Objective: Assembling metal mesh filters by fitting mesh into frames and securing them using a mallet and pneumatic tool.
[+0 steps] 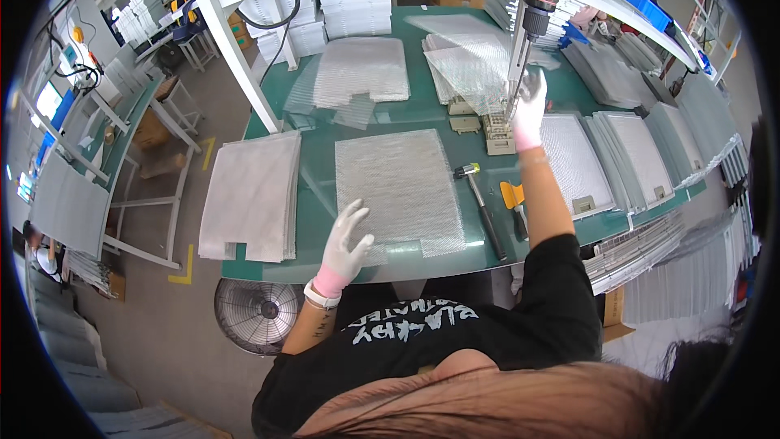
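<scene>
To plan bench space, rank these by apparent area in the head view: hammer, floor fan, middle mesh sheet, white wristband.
Largest to smallest:
1. Middle mesh sheet
2. Floor fan, though the table's edge may hide some
3. Hammer
4. White wristband

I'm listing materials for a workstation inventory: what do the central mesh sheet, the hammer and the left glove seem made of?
Mesh sheet: probably thin metal, silver-grey, given its fine gridded texture.
Hammer: likely a metal head, with a yellow-green end perhaps plastic; black grip possibly rubber, looking dark and dull.
Left glove: apparently fabric, matte white with pink cuff, fitting closely.
</scene>
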Motion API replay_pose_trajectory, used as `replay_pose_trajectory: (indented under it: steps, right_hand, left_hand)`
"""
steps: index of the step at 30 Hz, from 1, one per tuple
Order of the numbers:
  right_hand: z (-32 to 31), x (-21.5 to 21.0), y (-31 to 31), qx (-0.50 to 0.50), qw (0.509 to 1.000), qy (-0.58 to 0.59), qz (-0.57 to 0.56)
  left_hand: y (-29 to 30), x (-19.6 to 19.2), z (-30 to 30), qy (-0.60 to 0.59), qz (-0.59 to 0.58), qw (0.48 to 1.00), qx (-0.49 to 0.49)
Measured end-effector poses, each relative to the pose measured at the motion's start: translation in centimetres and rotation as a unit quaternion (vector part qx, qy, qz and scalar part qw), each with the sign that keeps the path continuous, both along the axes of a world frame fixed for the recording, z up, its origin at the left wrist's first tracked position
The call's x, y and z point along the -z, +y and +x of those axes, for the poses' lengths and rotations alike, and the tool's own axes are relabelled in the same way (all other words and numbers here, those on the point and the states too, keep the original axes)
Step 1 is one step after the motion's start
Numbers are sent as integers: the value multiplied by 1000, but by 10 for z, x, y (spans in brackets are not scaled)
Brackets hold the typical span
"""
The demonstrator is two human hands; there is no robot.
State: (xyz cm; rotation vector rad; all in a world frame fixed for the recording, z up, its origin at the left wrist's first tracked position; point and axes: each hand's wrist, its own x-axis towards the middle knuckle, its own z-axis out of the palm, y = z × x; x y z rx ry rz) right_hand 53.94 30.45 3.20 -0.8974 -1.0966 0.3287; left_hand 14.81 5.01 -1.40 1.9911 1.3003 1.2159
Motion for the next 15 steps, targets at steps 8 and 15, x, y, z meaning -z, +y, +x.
replay_pose_trajectory:
  steps: [8, 15]
  right_hand:
    - [-166, 33, -263, -92, 928, -339, -123]
    - [-94, -17, -244, -38, 899, -369, -235]
  left_hand:
    - [-6, -2, 62, -609, -124, 775, 115]
    - [4, -4, 0, -484, -129, 865, -27]
